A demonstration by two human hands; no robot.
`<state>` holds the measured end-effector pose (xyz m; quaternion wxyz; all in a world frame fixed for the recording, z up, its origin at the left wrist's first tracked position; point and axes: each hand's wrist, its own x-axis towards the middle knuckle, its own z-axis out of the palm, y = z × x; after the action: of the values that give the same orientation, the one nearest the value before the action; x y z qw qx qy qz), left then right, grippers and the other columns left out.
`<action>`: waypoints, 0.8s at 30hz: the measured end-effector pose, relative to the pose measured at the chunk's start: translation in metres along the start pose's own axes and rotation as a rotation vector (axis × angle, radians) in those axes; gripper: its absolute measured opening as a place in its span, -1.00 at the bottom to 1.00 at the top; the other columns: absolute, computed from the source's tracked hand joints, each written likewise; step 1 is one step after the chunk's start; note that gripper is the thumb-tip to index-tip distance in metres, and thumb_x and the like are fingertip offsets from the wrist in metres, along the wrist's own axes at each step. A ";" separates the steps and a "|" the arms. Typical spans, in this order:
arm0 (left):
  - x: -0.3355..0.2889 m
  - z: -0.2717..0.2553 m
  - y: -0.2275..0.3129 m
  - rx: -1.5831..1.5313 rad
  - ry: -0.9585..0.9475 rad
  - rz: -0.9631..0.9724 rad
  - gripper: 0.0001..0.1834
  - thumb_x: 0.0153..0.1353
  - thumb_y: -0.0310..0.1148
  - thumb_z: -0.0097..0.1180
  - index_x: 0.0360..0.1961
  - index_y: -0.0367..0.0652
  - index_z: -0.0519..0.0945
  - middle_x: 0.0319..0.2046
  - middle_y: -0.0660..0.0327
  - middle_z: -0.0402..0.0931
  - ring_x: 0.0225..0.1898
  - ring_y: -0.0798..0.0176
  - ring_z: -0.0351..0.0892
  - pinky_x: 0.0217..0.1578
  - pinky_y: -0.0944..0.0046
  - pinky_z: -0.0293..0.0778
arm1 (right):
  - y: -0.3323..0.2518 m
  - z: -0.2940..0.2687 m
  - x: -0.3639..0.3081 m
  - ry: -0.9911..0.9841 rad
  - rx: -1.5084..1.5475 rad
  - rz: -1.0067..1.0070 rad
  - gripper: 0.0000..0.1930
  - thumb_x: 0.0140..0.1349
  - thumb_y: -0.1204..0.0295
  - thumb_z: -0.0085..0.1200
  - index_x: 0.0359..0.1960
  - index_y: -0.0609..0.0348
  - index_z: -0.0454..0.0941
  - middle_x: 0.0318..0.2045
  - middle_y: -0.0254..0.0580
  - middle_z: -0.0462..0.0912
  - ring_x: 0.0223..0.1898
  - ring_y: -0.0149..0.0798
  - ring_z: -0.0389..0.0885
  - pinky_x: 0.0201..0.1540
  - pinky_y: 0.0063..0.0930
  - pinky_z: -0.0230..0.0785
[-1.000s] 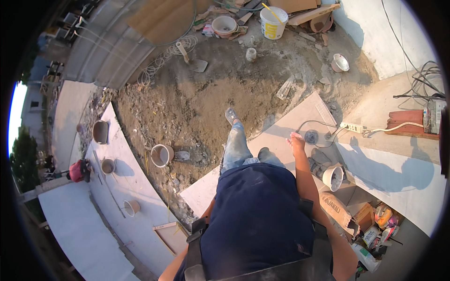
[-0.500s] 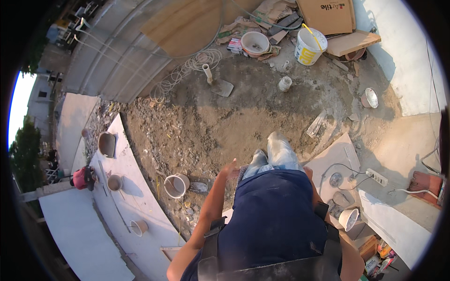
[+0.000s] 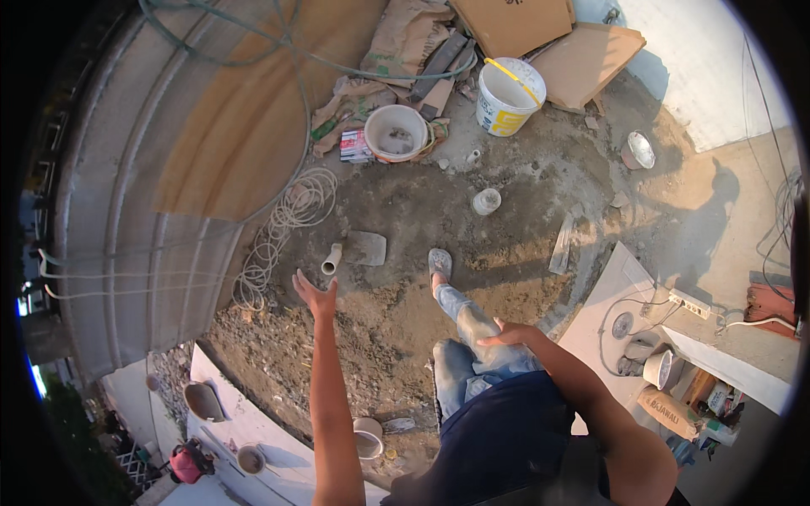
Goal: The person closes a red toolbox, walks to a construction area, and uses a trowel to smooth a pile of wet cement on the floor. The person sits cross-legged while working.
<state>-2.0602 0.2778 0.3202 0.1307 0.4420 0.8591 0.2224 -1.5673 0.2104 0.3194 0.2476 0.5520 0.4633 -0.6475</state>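
Packaging's mostly up top: a big brown cardboard box (image 3: 513, 24), flattened brown cardboard sheet (image 3: 586, 57) beside it, crumpled tan paper sack (image 3: 408, 38), and a white plastic bucket with yellow label (image 3: 504, 98). Another tan printed sack (image 3: 668, 412) lies lower right.

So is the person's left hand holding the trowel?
No, the left hand is open and empty, stretched out just short of the trowel lying on the dirt.

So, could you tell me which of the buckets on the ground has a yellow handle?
The white bucket with yellow markings beside the cardboard; the wide white tub left of it has none.
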 end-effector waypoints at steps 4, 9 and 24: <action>0.058 0.029 -0.023 -0.194 -0.409 -0.085 -0.15 0.10 -0.33 0.35 0.36 -0.18 0.18 0.31 -0.02 0.21 0.32 -0.06 0.20 0.26 -0.02 0.24 | -0.066 0.030 0.031 -0.104 -0.436 0.240 0.32 -0.18 -0.08 0.38 0.45 0.15 -0.33 0.35 0.26 0.14 0.24 0.15 0.38 0.19 0.05 0.31; 0.042 0.055 -0.011 -0.372 -0.590 0.081 -0.30 0.01 -0.41 0.37 0.21 -0.21 0.39 0.15 0.03 0.44 0.24 -0.03 0.35 0.29 -0.01 0.21 | -0.109 0.043 0.043 0.003 -0.357 0.408 0.13 -0.12 0.10 0.33 0.45 0.09 -0.15 0.37 0.19 0.09 0.25 0.17 0.33 0.06 0.21 0.32; 0.095 0.166 0.018 -0.582 -0.594 0.268 -0.82 0.06 -0.52 0.24 -0.52 -0.20 0.44 -0.50 0.19 0.47 -0.32 0.24 0.50 -0.14 0.22 0.40 | -0.146 0.126 0.048 0.139 -0.187 0.498 0.12 -0.08 -0.12 0.33 0.41 0.14 -0.04 0.29 0.19 0.18 0.26 0.28 0.25 0.16 0.19 0.23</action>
<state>-2.0320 0.4088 0.1831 0.4613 0.5392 0.6206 0.3336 -1.7624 0.1751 0.3165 0.4168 0.6666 0.3871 -0.4818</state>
